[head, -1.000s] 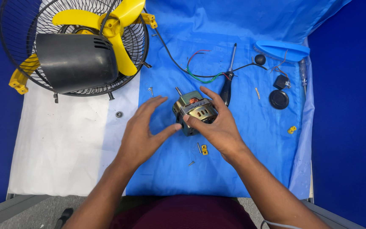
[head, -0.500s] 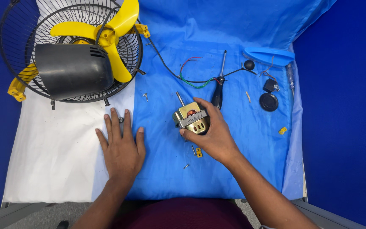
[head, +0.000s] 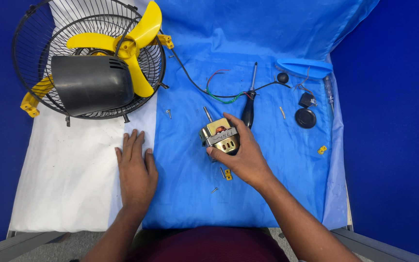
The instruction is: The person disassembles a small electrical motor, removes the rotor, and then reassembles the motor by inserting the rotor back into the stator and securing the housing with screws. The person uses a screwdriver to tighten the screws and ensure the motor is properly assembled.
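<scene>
Holding fan motor in right hand; left hand flat, seemingly empty.

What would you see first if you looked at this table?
First, the bright yellow fan blades inside a round black wire cage at the top left, with a black motor cover lying over them. Next, in the middle of the blue cloth, the right hand grips a small gold-coloured motor. The left hand rests flat where the white sheet meets the blue cloth.
</scene>
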